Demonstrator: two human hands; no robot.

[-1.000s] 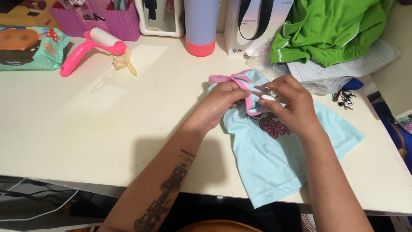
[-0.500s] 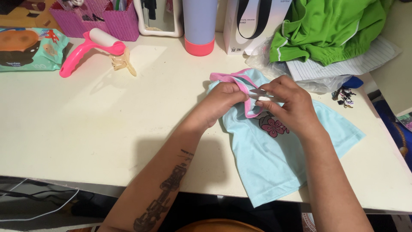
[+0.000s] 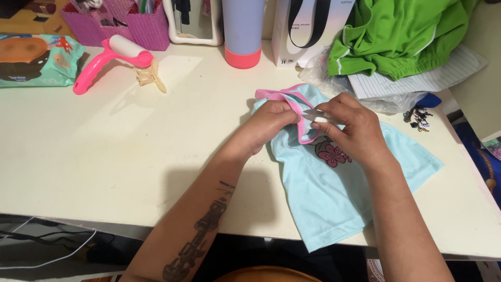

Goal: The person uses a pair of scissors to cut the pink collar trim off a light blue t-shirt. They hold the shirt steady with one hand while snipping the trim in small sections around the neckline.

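Observation:
A small light-blue shirt [image 3: 334, 198] with a flower print [image 3: 334, 155] lies on the cream table [image 3: 104, 156]. Its pink neckline trim [image 3: 276, 94] is bunched up at the far end. My left hand [image 3: 266, 125] pinches that trim from the left. My right hand [image 3: 352, 128] grips small metal snips [image 3: 314, 116], whose tips rest against the trim just beside my left fingertips. The two hands almost touch over the collar.
At the back stand a pink lint roller [image 3: 104, 60], a beige hair clip [image 3: 150, 77], a wipes pack [image 3: 36, 58], a magenta basket [image 3: 130, 23], a lavender tumbler [image 3: 243, 28] and a white bag [image 3: 308, 31]. A green garment [image 3: 402, 36], lined paper [image 3: 417, 81] and a keychain [image 3: 419, 119] lie to the right.
The snips' blades have come closer together against the pink trim. Both hands stay at the collar, and the shirt's near hem has shifted slightly.

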